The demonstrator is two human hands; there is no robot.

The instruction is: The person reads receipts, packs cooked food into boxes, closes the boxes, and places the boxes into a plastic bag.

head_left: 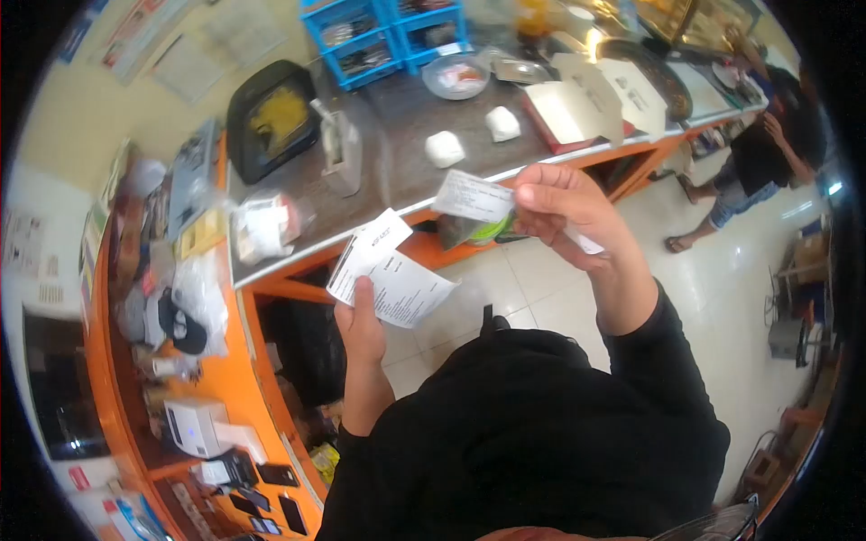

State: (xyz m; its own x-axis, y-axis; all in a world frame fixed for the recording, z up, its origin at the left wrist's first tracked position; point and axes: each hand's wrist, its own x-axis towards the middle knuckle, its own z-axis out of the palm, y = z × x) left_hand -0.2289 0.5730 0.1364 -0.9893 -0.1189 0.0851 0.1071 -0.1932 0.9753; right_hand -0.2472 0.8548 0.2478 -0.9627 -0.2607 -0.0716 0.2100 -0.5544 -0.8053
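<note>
My left hand (363, 320) is closed on printed paper receipts (403, 287), its thumb lying over their lower left edge. A smaller white slip (383, 233) overlaps their top. To the right, my right hand (564, 212) pinches another printed slip (474, 197) by its right end, and a bit of white paper shows below its fingers. Behind that slip is a green and dark item (487, 231), partly hidden; whether the hand touches it I cannot tell. Beyond the hands, two white wrapped bundles (445, 149) lie on the dark counter (388, 153).
Open cardboard boxes (564, 113), a clear bowl (456, 77), blue baskets (365, 50) and a black tray (275, 122) stand on the counter. Several phones and a white printer (194, 426) are on the orange desk at lower left. A person (771, 135) is at upper right.
</note>
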